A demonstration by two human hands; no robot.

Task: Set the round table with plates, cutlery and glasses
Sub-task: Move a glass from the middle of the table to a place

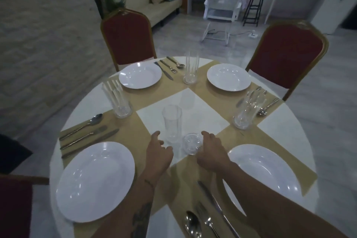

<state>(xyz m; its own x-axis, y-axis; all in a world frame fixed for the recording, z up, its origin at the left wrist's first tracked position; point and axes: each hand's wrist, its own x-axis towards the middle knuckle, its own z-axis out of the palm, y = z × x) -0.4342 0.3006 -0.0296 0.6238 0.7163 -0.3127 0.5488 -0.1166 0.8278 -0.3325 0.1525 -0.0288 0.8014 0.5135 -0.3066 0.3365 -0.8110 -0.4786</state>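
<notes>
The person leans over the round desk (81,102), both hands near its middle. The right hand (210,152) wraps its fingers (207,135) round a clear glass (192,144) tipped toward the camera, base showing. The left hand (158,150) hovers with its fingers (156,135) loosely spread and empty, just beside an upright glass (172,123) on the white centre square. To my eye the held glass belongs by the near-right plate (264,168); it should be set upright on the tan runner, clear of the knife (214,199). Three other glasses already stand by their plates. Red chairs (127,36) ring the desk, and a pale sofa (146,0) sits behind.
</notes>
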